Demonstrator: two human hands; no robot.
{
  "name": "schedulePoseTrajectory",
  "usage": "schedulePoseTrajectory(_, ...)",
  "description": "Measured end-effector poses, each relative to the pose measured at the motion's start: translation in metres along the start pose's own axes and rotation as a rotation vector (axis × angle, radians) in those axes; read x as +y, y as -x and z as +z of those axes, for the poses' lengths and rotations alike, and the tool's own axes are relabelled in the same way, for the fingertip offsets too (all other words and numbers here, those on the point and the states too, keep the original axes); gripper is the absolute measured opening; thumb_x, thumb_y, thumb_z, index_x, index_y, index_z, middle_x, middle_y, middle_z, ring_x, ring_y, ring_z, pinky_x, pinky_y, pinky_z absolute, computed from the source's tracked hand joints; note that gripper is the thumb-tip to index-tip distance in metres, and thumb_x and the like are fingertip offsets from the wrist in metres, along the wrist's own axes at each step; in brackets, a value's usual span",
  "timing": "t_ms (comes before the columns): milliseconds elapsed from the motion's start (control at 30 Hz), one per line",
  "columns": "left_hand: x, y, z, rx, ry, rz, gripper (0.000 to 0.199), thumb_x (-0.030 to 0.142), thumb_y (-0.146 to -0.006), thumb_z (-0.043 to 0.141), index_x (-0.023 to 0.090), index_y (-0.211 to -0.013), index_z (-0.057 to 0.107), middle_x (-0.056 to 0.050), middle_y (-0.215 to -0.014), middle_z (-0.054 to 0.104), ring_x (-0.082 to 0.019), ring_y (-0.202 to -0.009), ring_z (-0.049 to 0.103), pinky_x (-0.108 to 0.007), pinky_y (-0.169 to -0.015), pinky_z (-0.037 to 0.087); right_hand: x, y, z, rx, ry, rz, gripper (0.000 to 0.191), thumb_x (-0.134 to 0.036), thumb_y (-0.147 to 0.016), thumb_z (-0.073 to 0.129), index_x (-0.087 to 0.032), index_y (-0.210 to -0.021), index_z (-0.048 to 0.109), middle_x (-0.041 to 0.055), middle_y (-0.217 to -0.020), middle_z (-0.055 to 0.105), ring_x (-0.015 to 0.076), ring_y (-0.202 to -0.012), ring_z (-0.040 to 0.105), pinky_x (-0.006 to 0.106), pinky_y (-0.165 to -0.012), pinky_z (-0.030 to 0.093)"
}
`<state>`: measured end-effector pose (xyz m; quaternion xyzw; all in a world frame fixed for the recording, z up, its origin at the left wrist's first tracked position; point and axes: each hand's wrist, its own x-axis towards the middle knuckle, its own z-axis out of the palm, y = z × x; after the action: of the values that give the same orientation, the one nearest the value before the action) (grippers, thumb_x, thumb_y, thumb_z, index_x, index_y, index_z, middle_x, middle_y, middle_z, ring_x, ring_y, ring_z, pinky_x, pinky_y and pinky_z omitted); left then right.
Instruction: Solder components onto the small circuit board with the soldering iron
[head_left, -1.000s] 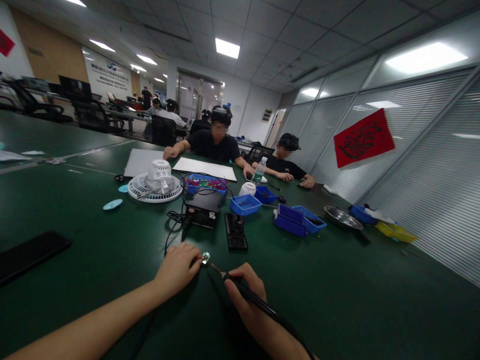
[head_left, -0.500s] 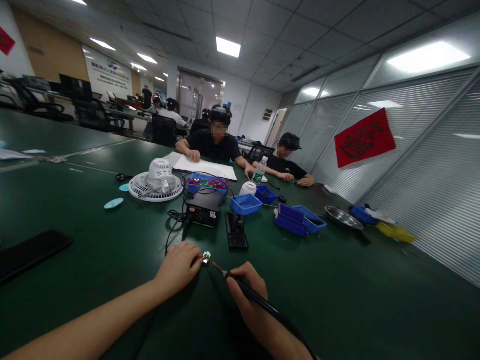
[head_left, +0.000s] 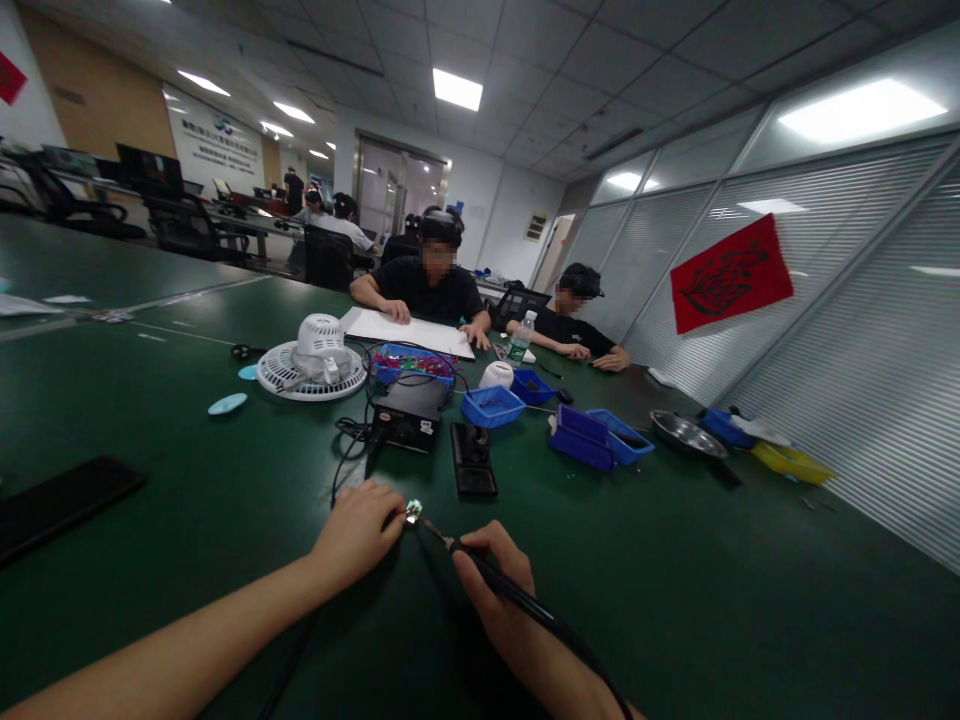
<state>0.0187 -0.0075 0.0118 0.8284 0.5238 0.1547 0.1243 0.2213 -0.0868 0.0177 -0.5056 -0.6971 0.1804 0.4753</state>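
Note:
My right hand (head_left: 499, 590) grips a soldering iron (head_left: 480, 568) like a pen, its cable trailing down to the bottom edge. The iron's tip points left and reaches a small, shiny circuit board (head_left: 413, 512); whether it touches cannot be made out. At the board's left edge, my left hand (head_left: 365, 520) is closed, thumb and fingertips pinching the board or something attached to it. Behind my hands stands the black soldering station (head_left: 409, 410) with its cables. Right of that lies a black iron stand (head_left: 474, 460).
A white fan part (head_left: 313, 370) stands behind on the left, near pale blue discs (head_left: 227, 404). Blue bins (head_left: 493, 406), a water bottle (head_left: 520, 338) and a steel bowl (head_left: 688, 434) lie further back. Two co-workers sit across the green table (head_left: 225, 520). A black phone-like slab (head_left: 67, 505) lies left.
My hands, the iron and the board stay almost where they were. Across the table, a co-worker's hand has drawn back from beside the bottle toward the white sheet.

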Motion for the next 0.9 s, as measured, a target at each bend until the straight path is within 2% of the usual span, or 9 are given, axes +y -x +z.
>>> schedulePoseTrajectory(900, -0.0002, -0.0006, 0.0009, 0.004, 0.008, 0.003, 0.020, 0.029, -0.088, 0.046, 0.023, -0.081, 0.064, -0.001, -0.087, 0.066, -0.020, -0.090, 0.054, -0.031, -0.073, 0.030, 0.0002, 0.0035, 0.0020, 0.011, 0.012, 0.068, 0.010, -0.028, -0.086, 0.059, -0.021, -0.079, 0.059, -0.0013, -0.071, 0.058, 0.0148, -0.063, 0.056, 0.025, -0.060, 0.042)
